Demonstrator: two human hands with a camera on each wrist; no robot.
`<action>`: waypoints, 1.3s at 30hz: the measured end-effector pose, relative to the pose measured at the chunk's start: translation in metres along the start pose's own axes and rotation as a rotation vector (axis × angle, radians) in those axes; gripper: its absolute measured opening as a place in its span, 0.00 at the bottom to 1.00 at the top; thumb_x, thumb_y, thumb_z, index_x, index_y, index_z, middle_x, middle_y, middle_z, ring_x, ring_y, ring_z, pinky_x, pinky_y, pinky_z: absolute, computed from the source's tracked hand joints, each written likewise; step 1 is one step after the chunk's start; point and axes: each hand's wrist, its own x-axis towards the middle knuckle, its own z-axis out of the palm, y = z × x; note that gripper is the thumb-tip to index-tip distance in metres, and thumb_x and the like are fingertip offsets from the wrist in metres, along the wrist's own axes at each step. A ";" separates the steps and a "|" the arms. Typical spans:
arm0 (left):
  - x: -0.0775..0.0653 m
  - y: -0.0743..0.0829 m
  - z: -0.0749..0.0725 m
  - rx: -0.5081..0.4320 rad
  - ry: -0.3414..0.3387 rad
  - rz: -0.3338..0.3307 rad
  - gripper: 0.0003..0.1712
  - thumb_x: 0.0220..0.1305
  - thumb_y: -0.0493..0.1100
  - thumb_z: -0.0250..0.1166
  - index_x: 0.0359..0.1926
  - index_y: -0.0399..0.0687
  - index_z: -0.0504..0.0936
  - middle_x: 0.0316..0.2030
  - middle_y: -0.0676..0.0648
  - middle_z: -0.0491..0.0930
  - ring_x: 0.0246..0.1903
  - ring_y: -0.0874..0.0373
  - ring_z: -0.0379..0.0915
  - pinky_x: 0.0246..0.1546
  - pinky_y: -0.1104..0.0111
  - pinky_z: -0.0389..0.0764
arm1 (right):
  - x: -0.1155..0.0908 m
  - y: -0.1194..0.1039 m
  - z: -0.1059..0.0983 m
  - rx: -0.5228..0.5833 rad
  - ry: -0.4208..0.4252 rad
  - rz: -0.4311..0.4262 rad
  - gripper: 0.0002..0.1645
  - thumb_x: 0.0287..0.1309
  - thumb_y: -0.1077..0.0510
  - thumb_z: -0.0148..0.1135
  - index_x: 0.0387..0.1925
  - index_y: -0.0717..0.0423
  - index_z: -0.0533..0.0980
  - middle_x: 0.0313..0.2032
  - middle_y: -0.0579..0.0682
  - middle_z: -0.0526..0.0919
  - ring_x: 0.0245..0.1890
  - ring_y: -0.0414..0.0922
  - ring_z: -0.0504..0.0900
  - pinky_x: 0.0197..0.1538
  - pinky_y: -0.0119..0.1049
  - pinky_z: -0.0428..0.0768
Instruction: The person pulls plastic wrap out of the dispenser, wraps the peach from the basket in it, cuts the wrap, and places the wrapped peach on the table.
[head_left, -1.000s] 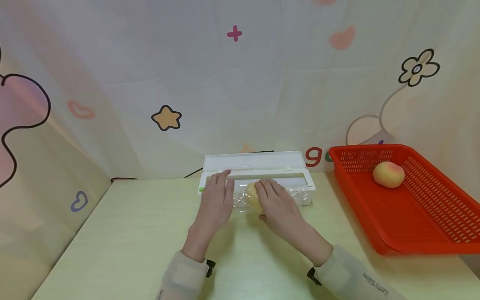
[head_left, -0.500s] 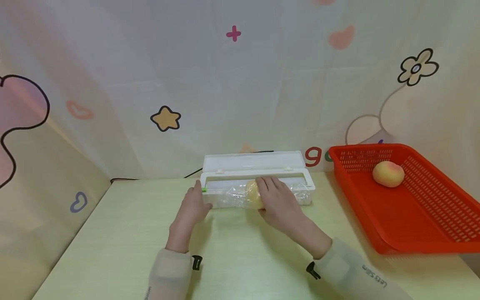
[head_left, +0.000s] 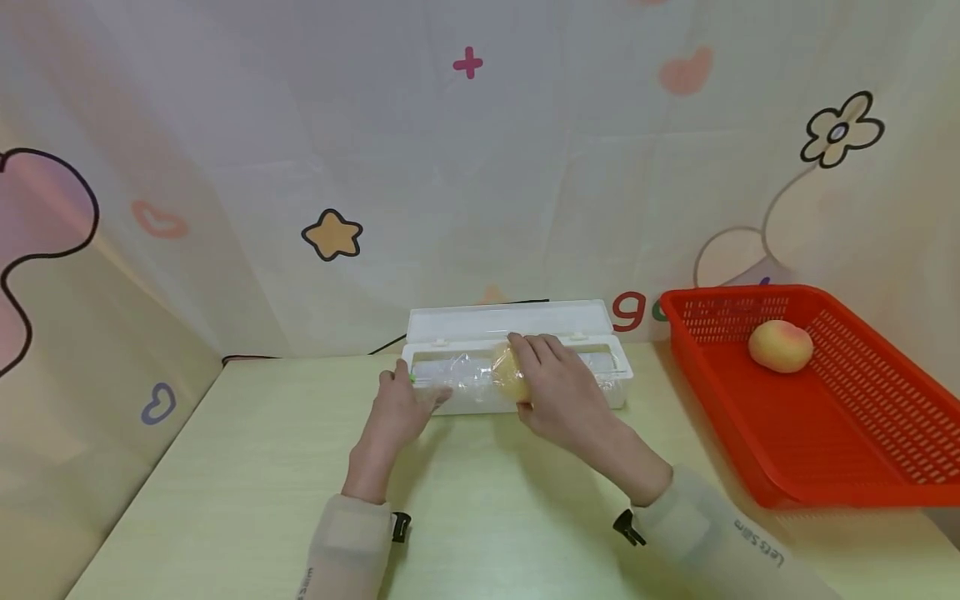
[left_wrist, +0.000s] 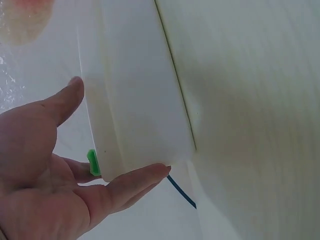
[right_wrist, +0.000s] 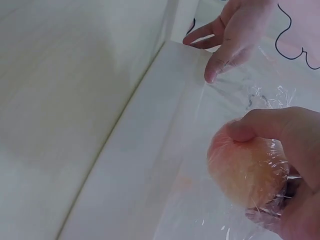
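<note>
My right hand (head_left: 561, 392) grips a yellow-pink peach (right_wrist: 245, 162) covered in clear cling film (right_wrist: 272, 97), thumb pressed on its side. The peach sits over the white cling film box (head_left: 480, 404), whose lid (head_left: 510, 321) stands raised at the back. From the peach, crinkled film spreads left across the box opening, where the roll partly shows. At the box's left end is my left hand (head_left: 397, 408), fairly straight fingers (left_wrist: 135, 185) along the end and thumb near the front edge. A green slider (left_wrist: 93, 162) shows beside those fingers.
A red plastic basket (head_left: 738, 433) with slotted sides stands on the right of the table, holding another peach (head_left: 780, 346). Behind the box hangs a printed curtain (head_left: 480, 183). A dark cable (head_left: 386, 344) runs along the table's back edge.
My left hand has gone from over the film beside the peach to the box's left end. The right hand has brought the wrapped peach slightly up and back over the box.
</note>
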 end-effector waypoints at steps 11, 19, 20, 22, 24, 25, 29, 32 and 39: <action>0.003 0.004 0.002 -0.042 0.022 -0.061 0.47 0.72 0.56 0.66 0.71 0.24 0.55 0.60 0.23 0.62 0.51 0.30 0.73 0.53 0.44 0.77 | 0.011 0.002 -0.011 -0.005 0.052 -0.041 0.47 0.35 0.62 0.84 0.60 0.65 0.73 0.55 0.60 0.80 0.58 0.59 0.76 0.63 0.52 0.75; 0.005 0.008 0.001 -0.083 0.031 -0.098 0.49 0.69 0.55 0.69 0.71 0.24 0.55 0.61 0.22 0.63 0.53 0.29 0.72 0.53 0.42 0.76 | 0.012 0.001 -0.019 -0.016 0.132 -0.087 0.44 0.35 0.67 0.82 0.59 0.65 0.75 0.55 0.61 0.80 0.58 0.60 0.75 0.64 0.54 0.73; 0.005 0.008 0.001 -0.083 0.033 -0.099 0.49 0.69 0.55 0.69 0.71 0.24 0.56 0.60 0.23 0.64 0.52 0.30 0.73 0.53 0.43 0.77 | 0.013 0.001 -0.019 -0.018 0.136 -0.095 0.44 0.35 0.68 0.82 0.59 0.65 0.75 0.55 0.61 0.79 0.58 0.61 0.75 0.64 0.54 0.73; 0.004 0.007 0.000 -0.087 0.043 -0.099 0.48 0.68 0.54 0.70 0.70 0.24 0.57 0.57 0.24 0.66 0.49 0.32 0.73 0.51 0.43 0.78 | 0.013 0.000 -0.021 -0.027 0.146 -0.113 0.42 0.36 0.69 0.81 0.59 0.65 0.75 0.55 0.61 0.79 0.59 0.61 0.75 0.65 0.53 0.73; 0.004 0.007 0.000 -0.092 0.048 -0.098 0.47 0.67 0.54 0.71 0.69 0.24 0.59 0.55 0.25 0.67 0.47 0.34 0.73 0.49 0.44 0.78 | 0.014 0.000 -0.022 -0.035 0.159 -0.134 0.40 0.38 0.70 0.79 0.59 0.66 0.75 0.56 0.62 0.80 0.59 0.61 0.75 0.66 0.52 0.72; 0.003 0.006 -0.001 -0.094 0.050 -0.097 0.47 0.67 0.53 0.72 0.68 0.24 0.59 0.54 0.26 0.67 0.47 0.34 0.73 0.49 0.44 0.78 | 0.015 0.000 -0.023 -0.039 0.167 -0.145 0.40 0.39 0.70 0.78 0.59 0.66 0.75 0.56 0.62 0.80 0.59 0.61 0.75 0.66 0.52 0.71; 0.003 0.005 -0.002 -0.109 0.051 -0.097 0.47 0.67 0.53 0.72 0.68 0.24 0.59 0.55 0.25 0.67 0.49 0.33 0.72 0.50 0.43 0.77 | 0.022 0.000 -0.028 -0.044 0.193 -0.182 0.38 0.40 0.71 0.77 0.58 0.66 0.75 0.55 0.62 0.80 0.59 0.61 0.76 0.67 0.51 0.71; 0.003 0.005 -0.002 -0.111 0.043 -0.102 0.47 0.67 0.53 0.71 0.69 0.24 0.58 0.57 0.24 0.66 0.52 0.31 0.72 0.53 0.42 0.76 | 0.026 0.000 -0.032 -0.039 0.197 -0.198 0.40 0.39 0.71 0.79 0.58 0.66 0.76 0.55 0.61 0.80 0.59 0.60 0.76 0.67 0.50 0.72; 0.003 0.006 -0.002 -0.086 0.045 -0.096 0.47 0.67 0.55 0.71 0.68 0.25 0.58 0.56 0.24 0.66 0.52 0.31 0.72 0.53 0.42 0.75 | 0.027 -0.006 -0.041 -0.018 0.183 -0.206 0.40 0.39 0.71 0.78 0.59 0.65 0.76 0.56 0.60 0.80 0.60 0.59 0.75 0.67 0.51 0.72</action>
